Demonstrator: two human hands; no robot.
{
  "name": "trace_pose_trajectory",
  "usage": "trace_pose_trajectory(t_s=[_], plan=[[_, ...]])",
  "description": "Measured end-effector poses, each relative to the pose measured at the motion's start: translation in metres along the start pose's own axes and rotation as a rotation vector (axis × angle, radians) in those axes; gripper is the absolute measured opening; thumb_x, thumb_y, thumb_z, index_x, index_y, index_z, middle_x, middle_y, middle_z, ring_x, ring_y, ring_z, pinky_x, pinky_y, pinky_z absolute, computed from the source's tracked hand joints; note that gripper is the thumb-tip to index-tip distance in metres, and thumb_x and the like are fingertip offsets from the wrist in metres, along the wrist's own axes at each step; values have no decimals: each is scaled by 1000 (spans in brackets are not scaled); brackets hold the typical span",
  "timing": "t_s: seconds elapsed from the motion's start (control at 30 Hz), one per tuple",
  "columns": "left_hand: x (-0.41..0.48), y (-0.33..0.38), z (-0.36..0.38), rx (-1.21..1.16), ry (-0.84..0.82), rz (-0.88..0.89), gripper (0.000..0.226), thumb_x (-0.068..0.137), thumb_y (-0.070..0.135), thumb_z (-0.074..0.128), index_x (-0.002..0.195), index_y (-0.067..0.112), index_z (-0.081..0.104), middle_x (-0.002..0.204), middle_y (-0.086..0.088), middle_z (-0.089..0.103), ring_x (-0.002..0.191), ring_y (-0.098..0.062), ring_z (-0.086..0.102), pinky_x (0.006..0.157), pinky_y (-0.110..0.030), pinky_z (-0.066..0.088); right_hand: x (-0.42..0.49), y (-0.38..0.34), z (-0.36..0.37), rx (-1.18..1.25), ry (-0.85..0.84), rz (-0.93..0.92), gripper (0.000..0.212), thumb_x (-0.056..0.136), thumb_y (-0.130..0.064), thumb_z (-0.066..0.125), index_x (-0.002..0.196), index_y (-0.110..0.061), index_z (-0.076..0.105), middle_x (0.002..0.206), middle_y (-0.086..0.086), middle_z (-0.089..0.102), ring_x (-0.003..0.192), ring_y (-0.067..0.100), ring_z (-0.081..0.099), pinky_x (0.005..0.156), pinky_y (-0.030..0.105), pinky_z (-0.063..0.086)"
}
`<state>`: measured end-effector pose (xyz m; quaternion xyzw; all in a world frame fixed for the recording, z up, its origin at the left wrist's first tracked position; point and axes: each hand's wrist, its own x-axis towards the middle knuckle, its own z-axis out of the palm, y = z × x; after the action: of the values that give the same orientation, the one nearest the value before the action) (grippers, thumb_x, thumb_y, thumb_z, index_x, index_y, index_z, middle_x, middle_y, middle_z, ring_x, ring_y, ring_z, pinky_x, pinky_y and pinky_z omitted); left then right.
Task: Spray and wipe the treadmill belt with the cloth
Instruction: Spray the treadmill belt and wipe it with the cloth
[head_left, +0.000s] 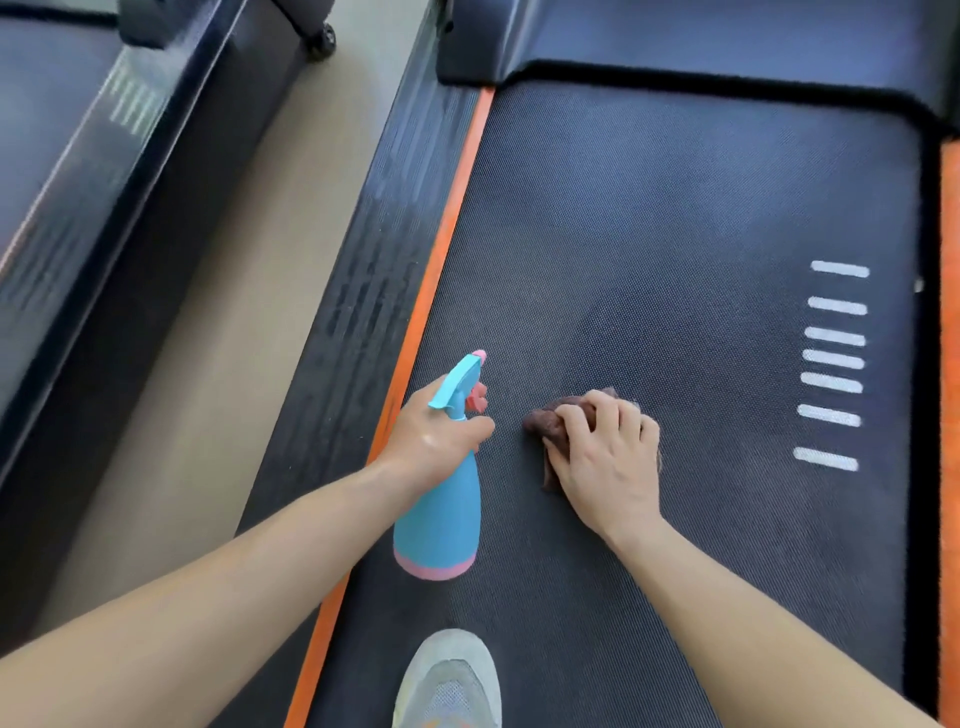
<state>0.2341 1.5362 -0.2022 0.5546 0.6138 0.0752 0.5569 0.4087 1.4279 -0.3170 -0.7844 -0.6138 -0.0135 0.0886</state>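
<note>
The dark textured treadmill belt (675, 234) fills the middle and right of the view. My left hand (434, 436) grips the neck of a blue spray bottle (441, 519) with a pink base and pink trigger, held over the belt's left side, nozzle pointing away from me. My right hand (608, 457) presses a bunched brown cloth (548, 421) onto the belt, fingers curled over it. Most of the cloth is hidden under the hand.
An orange strip (447, 234) and a black side rail (374, 260) border the belt on the left, another orange strip (949, 364) on the right. White stripes (834, 358) mark the belt. My grey shoe (449, 680) stands on the belt. A second treadmill (78, 208) lies left across beige floor (223, 338).
</note>
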Motion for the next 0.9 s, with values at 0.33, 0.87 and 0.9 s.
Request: trace_pose_trajectory(t_s=[0.33, 0.87, 0.9], plan=[[-13, -27, -28, 92, 64, -57, 24, 80, 38, 79, 102, 31, 70, 94, 12, 71, 81, -14, 65, 80, -30, 50, 0, -2, 4, 35, 45, 35, 35, 87, -51, 61, 107, -22, 64, 122, 9, 55, 106, 35, 49, 88, 51, 40], [-41, -67, -37, 127, 86, -170, 19, 84, 28, 76, 89, 12, 66, 78, 2, 68, 71, -14, 59, 71, -30, 50, 13, -14, 5, 87, 67, 116, 39, 89, -51, 59, 112, -19, 63, 126, 12, 51, 110, 36, 46, 89, 53, 40], [-40, -67, -36, 102, 77, -160, 16, 83, 28, 77, 90, 17, 68, 82, 4, 70, 72, -15, 61, 76, -32, 53, 17, -16, 6, 94, 63, 122, 40, 89, -51, 58, 112, -19, 62, 126, 12, 50, 111, 37, 46, 90, 54, 40]])
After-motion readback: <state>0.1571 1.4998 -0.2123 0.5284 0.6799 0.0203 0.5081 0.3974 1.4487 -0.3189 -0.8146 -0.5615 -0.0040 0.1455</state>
